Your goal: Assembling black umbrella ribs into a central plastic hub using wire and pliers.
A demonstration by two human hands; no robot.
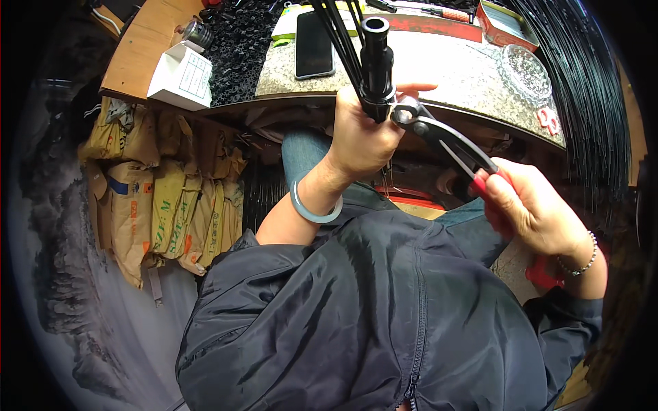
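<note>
under the left end of the surface, brown and yellow paper sacks bear large green lettering and smaller orange print. above them, a white box shows a panel of dark print too small to read. next, a dark-screened phone lies flat. in front of the surface, the left hand is wrapped around the lower end of an upright black tube, with thin black rods rising beside it. the right hand grips red-handled pliers, their head at the tube's lower end; whether they bite it i cannot tell. farther right stands a clear glass dish.
</note>
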